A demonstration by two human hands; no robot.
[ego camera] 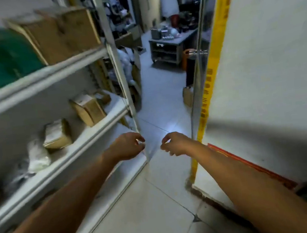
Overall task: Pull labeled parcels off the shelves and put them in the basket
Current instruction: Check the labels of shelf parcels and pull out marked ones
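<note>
Brown cardboard parcels (pixel 57 135) sit on the white shelf (pixel 86 141), well left of both hands. The left hand (pixel 126 146) and right hand (pixel 175 144) hang loosely curled, holding nothing.

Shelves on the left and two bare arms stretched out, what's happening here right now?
A person stands in a narrow aisle beside white shelves with both arms out in front. The left hand and right hand hang over the tiled floor, fingers loosely curled, holding nothing. Cardboard parcels and a white bag sit on the middle shelf, bigger boxes on the top one. No basket is in view, and no parcel is being touched at this moment.
</note>
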